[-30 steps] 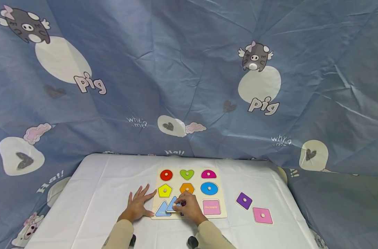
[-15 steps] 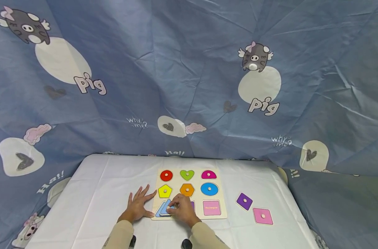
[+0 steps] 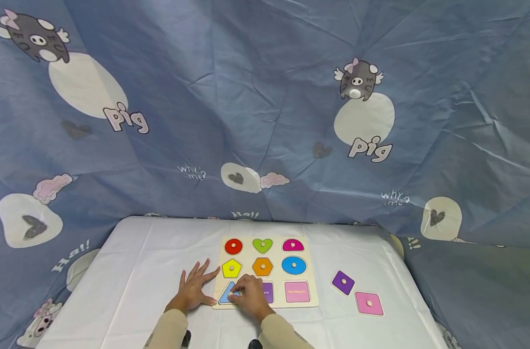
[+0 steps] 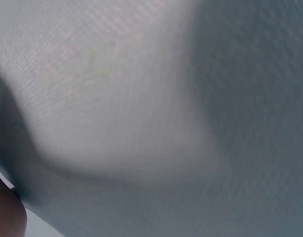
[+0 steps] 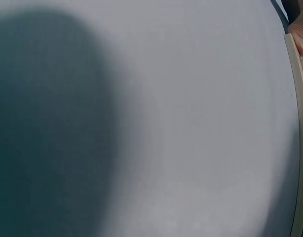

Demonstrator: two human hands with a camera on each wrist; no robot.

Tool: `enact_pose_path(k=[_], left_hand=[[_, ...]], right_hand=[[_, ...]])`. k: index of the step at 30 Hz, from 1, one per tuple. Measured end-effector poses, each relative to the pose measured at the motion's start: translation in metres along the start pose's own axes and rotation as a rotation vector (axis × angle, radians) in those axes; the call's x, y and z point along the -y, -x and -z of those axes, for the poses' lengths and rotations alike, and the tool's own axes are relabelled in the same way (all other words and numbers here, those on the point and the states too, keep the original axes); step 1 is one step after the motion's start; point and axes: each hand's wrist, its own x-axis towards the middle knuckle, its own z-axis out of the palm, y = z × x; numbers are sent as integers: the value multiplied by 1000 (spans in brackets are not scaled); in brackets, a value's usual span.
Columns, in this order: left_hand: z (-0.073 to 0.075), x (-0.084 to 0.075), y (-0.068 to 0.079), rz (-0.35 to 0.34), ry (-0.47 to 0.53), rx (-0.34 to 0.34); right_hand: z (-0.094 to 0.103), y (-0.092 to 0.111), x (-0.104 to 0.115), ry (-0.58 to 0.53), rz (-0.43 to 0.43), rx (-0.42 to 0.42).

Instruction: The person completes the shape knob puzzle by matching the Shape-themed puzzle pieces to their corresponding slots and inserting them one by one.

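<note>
A wooden knob puzzle board (image 3: 280, 284) lies on the white-covered table. My right hand (image 3: 252, 294) pinches the knob of a blue triangle puzzle piece (image 3: 230, 290), which sits over the triangle slot at the board's near left. My left hand (image 3: 191, 289) has its fingers spread on the cloth, with thumb and index fingertip at the board's left edge. A purple square slot (image 3: 268, 292), partly covered by my right hand, and a pink rectangle slot (image 3: 297, 292) show in the same row. In the right wrist view the board's edge (image 5: 298, 98) runs down the right side.
Right of the board lie a loose purple square piece (image 3: 343, 282) and a pink rectangle piece (image 3: 369, 303). Several knobbed pieces, such as a red circle (image 3: 233, 246) and a yellow pentagon (image 3: 232, 268), sit in the board. A blue printed cloth (image 3: 269, 121) hangs behind.
My right hand has moved left with the blue triangle piece, from beside its slot to over it. More of the purple square slot shows. The left hand stays put.
</note>
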Motion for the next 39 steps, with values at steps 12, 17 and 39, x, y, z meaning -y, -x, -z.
enact_pose_path(k=[12, 17, 39], left_hand=[[1, 0, 1, 6, -4, 5], [1, 1, 2, 0, 3, 7], [0, -1, 0, 5, 6, 4]], right_hand=[[-7, 0, 6, 61, -33, 1], [-7, 0, 5, 85, -32, 11], [29, 6, -10, -135, -68, 117]])
